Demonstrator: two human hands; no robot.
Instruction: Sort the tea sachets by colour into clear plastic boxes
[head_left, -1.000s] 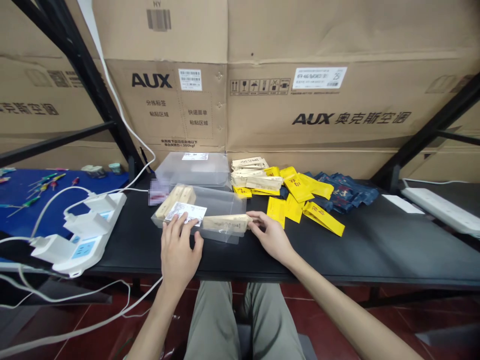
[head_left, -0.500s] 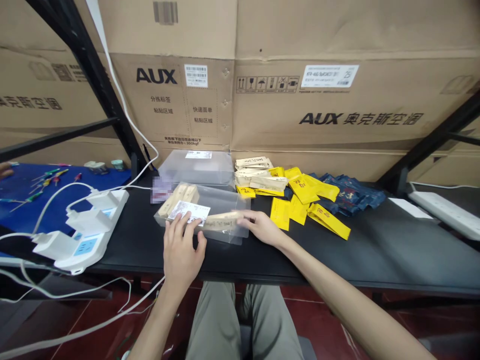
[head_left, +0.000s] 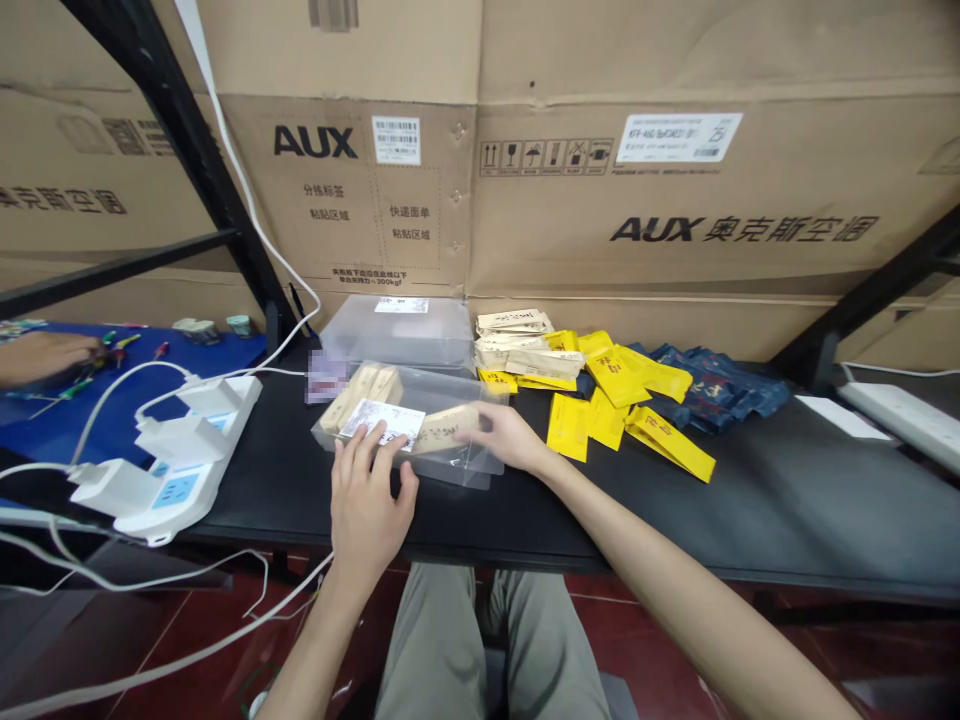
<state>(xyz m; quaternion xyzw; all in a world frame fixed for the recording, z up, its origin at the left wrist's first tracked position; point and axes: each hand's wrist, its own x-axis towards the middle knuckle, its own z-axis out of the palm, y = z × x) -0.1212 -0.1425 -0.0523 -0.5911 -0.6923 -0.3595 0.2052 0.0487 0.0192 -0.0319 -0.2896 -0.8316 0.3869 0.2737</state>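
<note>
A clear plastic box point(head_left: 480, 470) lies on its side on the black tabletop, with several beige paper packets point(head_left: 363, 392) inside at its left end. A white printed label point(head_left: 384, 422) sticks to it. My left hand point(head_left: 372, 495) rests on the box's near side, fingers spread over the label's lower edge. From the right, my right hand point(head_left: 510, 435) reaches into the box's open end, fingers pinching the end of another beige packet point(head_left: 442, 428) with dark writing. That packet lies slantwise, its left end partly behind the label.
Behind stands a second clear box point(head_left: 409, 335). Beige packets point(head_left: 514, 340), yellow packets point(head_left: 622, 375) and dark blue packets point(head_left: 720, 385) lie to the right. A white power strip point(head_left: 202, 460) with plugs sits left. Another person's hand point(head_left: 49, 358) is over a blue mat point(head_left: 150, 410) with small screwdrivers.
My right hand has pushed the beige packet slightly left and farther into the clear box. My left hand stays on the box. The other person's hand has come farther into view at left.
</note>
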